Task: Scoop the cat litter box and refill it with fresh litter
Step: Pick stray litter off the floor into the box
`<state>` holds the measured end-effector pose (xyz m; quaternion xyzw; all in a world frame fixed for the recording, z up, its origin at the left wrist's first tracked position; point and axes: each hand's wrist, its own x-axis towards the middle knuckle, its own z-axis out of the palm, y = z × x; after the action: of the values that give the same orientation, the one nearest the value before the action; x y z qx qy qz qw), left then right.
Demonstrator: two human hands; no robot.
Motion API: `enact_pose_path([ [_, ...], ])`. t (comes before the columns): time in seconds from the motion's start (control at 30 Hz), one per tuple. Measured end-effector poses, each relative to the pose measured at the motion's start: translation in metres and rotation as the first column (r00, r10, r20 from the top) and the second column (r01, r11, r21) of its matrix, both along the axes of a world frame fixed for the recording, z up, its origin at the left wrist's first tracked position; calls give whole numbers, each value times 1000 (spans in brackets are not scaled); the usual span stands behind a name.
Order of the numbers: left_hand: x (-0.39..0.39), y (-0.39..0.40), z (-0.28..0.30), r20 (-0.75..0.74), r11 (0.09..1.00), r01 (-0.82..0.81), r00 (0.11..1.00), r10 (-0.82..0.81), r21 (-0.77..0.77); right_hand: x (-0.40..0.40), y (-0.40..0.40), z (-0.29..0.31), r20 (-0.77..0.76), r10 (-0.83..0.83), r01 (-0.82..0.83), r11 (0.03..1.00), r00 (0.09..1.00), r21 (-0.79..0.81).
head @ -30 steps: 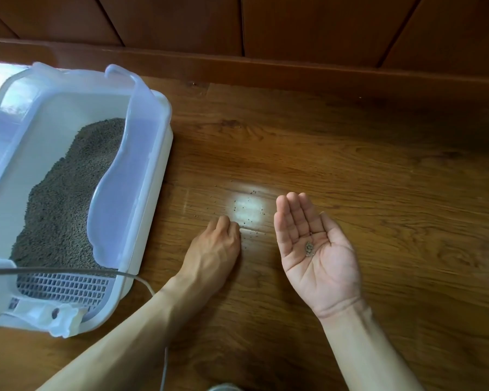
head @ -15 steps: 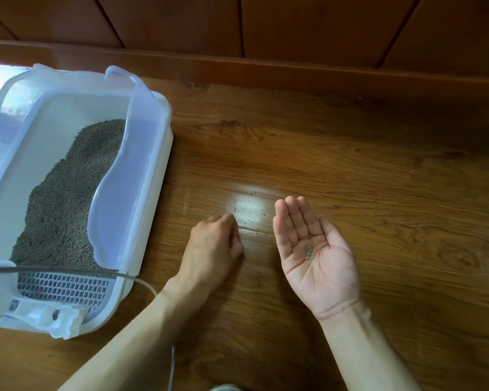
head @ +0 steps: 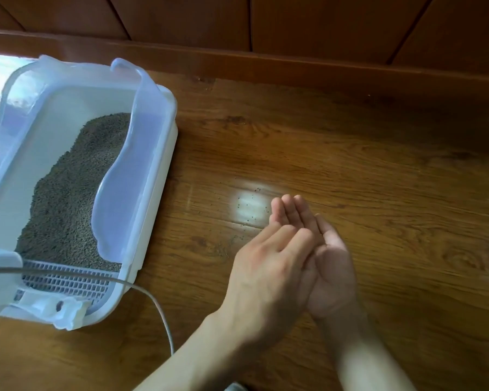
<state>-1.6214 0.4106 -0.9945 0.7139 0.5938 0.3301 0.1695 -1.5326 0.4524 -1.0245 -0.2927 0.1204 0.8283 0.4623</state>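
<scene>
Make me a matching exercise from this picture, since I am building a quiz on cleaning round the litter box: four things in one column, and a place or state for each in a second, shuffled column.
Things
1. grey granular cat litter
2. thin grey cable
3. scattered dark litter grains
4. right hand

Places or states
A. palm up, fingers straight
B. loose on the brown wooden floor, in the bright patch
C. heaped inside the white plastic litter box
D. runs across the box's slotted near end and down onto the floor

Pairs: 1-C, 2-D, 3-B, 4-A
</scene>
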Motion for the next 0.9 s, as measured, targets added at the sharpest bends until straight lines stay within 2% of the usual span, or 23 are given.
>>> enact_pose_path([
  [0.1,-18,-6,6,88,998,-61,994,58,34,7,2,1,-47,-76,77,997,996,11],
  [0.2,-47,-7,5,162,978,-201,965,207,-52,13,3,-5,-86,-77,77,997,993,1],
  [0.3,-84,-10,-21,-23,938,-268,963,269,-218,12,4,-8,-65,-73,72,997,995,-11],
  [0.4,-109,-17,-47,-228,930,-202,964,134,-308,10,4,-7,-52,-65,66,998,997,20],
  [0.57,-114,-15,-69,-319,926,-38,944,-90,-375,7,1,-7,-39,-48,48,999,998,15],
  [0.77,-114,-11,-81,-331,953,25,935,-128,-300,12,2,-6,-11,-56,56,998,998,13],
  [0.9,-115,-8,-86,-389,949,18,910,-145,-313,11,3,-5,-26,-68,68,998,997,2],
])
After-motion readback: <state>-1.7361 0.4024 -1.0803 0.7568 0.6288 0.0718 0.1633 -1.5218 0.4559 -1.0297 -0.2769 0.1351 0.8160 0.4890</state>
